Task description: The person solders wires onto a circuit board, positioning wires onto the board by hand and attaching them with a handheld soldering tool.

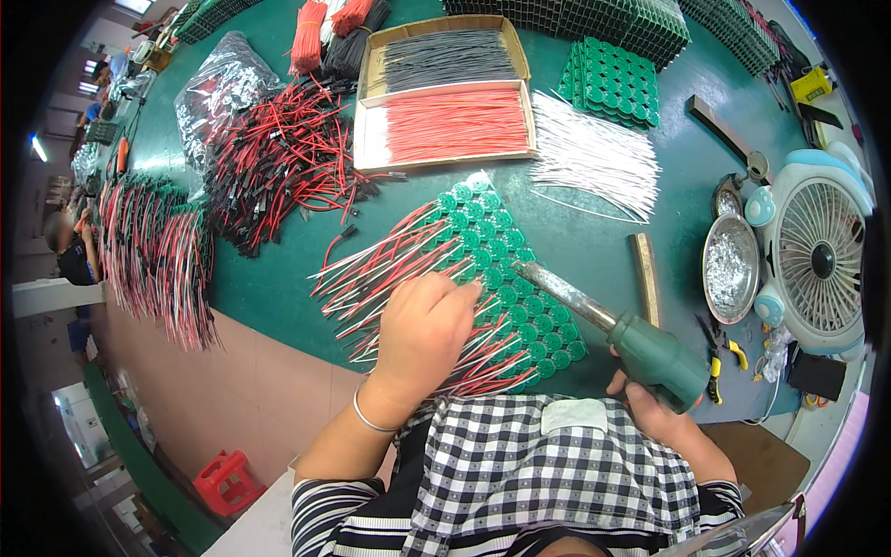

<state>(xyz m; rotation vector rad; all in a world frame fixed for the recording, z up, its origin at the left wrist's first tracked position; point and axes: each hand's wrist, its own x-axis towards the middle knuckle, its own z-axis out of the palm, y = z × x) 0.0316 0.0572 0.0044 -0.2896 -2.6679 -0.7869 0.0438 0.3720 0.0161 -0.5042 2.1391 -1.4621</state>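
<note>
A panel of round green circuit boards lies on the bench in front of me. Red and white wires fan out leftward from its pads. My left hand is closed in a pinch over the panel, seemingly on a thin wire; the fingers mostly hide it. My right hand is wrapped around the dark green handle of a soldering gun. The metal tip of the gun points up and left, over the panel, a little right of my left fingertips.
Behind the panel stand boxes of black wires and red wires, beside loose white wires. Red-black leads heap at left. On the right are a metal dish, a fan, pliers and a bar.
</note>
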